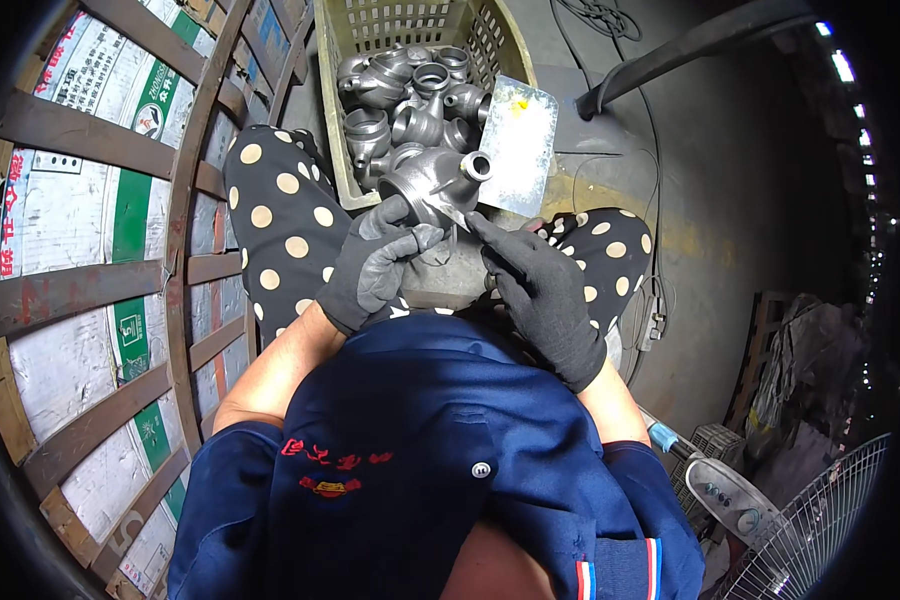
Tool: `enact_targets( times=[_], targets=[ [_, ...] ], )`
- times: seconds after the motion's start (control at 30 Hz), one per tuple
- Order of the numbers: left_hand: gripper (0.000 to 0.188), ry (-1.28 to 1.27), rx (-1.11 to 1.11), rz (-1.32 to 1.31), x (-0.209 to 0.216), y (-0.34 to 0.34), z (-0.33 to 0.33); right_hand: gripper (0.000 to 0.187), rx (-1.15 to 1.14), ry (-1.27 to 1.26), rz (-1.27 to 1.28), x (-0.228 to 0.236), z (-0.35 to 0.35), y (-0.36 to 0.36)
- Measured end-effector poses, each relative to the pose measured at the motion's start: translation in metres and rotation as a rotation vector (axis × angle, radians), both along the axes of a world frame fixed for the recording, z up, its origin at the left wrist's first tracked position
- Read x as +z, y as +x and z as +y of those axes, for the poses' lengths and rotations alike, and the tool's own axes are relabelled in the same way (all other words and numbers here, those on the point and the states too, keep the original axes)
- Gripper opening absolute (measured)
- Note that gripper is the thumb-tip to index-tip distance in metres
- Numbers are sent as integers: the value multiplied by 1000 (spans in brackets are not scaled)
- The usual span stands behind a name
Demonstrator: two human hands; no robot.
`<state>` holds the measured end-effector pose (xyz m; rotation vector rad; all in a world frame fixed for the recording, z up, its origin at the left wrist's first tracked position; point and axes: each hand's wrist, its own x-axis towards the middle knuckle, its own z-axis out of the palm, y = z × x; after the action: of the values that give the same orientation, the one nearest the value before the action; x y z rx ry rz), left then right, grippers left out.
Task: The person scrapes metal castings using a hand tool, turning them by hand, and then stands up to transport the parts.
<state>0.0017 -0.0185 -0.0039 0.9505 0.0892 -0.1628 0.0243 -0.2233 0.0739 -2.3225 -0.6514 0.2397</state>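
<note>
Fingers of the left hand [366, 272], seen from the head, were clamped on the near-left edge of a grey metal fitting [425, 180] just beyond them. The right hand's [545, 285] forefinger reached its near-right side; whether those fingers gripped anything could not be told.

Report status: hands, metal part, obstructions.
Left hand gripping metal part. Right hand beside it, grip unclear. Crate of similar parts just beyond; nothing visibly blocking.
</note>
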Motion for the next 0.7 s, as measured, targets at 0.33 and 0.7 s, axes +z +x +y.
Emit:
enact_targets(
  times=[0.33, 0.7],
  targets=[
    [34, -144, 48, 82, 4, -3, -2, 46, 3, 41, 98, 3, 2, -1],
    [34, -44, 23, 81, 3, -4, 2, 34, -31, 438, 832, 6, -7, 20]
  ],
)
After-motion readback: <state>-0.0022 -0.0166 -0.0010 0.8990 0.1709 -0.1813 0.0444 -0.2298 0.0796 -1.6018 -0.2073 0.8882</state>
